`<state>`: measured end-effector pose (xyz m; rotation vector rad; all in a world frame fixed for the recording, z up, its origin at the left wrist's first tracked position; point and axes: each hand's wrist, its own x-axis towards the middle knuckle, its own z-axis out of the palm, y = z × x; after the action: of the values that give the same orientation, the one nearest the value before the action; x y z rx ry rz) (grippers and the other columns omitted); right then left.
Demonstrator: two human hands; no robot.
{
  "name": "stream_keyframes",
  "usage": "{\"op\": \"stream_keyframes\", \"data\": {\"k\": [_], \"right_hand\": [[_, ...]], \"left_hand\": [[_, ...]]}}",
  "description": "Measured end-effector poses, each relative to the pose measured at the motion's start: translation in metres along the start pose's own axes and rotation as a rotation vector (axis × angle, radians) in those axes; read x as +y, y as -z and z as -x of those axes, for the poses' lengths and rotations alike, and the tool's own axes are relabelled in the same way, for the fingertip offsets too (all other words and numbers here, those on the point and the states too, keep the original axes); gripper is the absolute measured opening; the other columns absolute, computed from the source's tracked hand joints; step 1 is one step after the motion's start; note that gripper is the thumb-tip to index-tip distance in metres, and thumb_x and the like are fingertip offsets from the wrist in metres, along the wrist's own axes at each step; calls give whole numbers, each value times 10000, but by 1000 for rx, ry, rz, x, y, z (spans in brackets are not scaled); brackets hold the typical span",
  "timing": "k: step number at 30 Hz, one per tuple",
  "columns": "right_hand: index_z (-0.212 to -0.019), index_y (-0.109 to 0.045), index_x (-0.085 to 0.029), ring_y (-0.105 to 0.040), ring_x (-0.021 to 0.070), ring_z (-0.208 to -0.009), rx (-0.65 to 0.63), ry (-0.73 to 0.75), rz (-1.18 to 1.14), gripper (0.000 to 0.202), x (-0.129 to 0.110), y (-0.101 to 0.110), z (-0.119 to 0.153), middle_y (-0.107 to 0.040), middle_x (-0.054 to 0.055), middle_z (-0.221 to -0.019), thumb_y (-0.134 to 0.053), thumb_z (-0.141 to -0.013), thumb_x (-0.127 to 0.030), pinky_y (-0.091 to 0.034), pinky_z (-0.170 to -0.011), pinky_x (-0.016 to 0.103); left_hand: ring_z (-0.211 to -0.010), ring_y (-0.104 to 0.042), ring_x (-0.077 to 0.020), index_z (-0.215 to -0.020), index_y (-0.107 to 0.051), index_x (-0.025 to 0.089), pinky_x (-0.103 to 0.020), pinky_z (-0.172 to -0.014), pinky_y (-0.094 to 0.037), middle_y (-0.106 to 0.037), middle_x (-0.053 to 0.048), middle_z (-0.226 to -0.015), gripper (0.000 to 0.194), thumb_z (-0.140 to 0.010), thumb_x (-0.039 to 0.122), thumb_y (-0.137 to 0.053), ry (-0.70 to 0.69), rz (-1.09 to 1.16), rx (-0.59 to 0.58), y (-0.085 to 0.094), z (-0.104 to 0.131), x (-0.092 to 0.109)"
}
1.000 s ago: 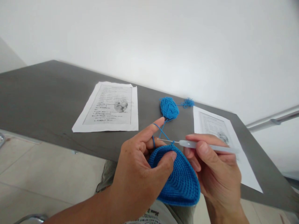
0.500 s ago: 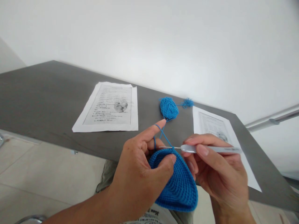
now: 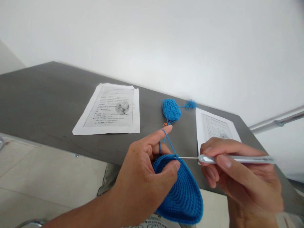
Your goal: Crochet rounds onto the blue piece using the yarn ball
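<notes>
Plain white wall (image 3: 152, 47) at 12 o'clock, softly lit, brightest near its middle; greyer at 10. Dark grey surface (image 3: 42, 95) runs along it, 9 to 4 o'clock. Metal rail (image 3: 291, 118) at 3. Pale tiled floor (image 3: 59, 180), thin joints, at 8; curved chrome piece (image 3: 32, 221) there.

Some fingers of the left hand (image 3: 147, 175) are hidden behind the blue crochet piece (image 3: 184, 196). The right paper (image 3: 211, 125), its print too small to be read, is partly covered by the right hand (image 3: 247, 174).
</notes>
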<state>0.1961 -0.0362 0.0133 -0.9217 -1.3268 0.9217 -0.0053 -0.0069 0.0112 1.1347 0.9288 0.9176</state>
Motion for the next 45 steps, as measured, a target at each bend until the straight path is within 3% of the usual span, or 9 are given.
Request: {"op": "stream_keyframes", "data": {"k": [14,22,27,32,45], "right_hand": [[-1094,-870,-368,-635,172,-500,62,123,220,164,0,0,18,-800,34,-758,-775,-994,-279,-543,-501,365],[-1021,-886,-316,-629,174,-465,152,152,233,120,-1,-4,18,-772,32,-695,-814,-951,-250,-571,-488,374],[-1092,-869,-274,-660,151,-507,65,168,178,147,3,-1,16,-784,51,-771,-765,-995,-236,-545,-427,291],[-1129,-845,-229,-688,122,-518,-15,108,36,167,10,-2,14,-773,46,-847,-717,-1022,-218,-527,-399,226],[-1130,-845,-221,-687,136,-513,-104,198,166,180,3,11,11,-786,56,-841,-706,-1023,-183,-568,-435,275]], "left_hand": [[-607,-597,-103,-1453,-730,190,-194,-565,-473,-697,42,-713,640,-818,133,-782,-49,-36,37,3,1,1],[-597,-614,-97,-1446,-738,199,-188,-557,-481,-721,42,-728,623,-829,119,-772,-84,-40,48,-1,3,-2],[-589,-594,-88,-1467,-712,169,-183,-539,-458,-705,53,-718,644,-827,115,-754,-81,-57,21,0,3,0],[-558,-540,-67,-1516,-663,173,-167,-499,-414,-691,66,-735,707,-817,114,-754,12,11,-28,2,1,4],[-571,-561,-67,-1522,-655,136,-146,-524,-455,-699,59,-724,728,-803,129,-774,48,49,-39,2,-1,0]]}}
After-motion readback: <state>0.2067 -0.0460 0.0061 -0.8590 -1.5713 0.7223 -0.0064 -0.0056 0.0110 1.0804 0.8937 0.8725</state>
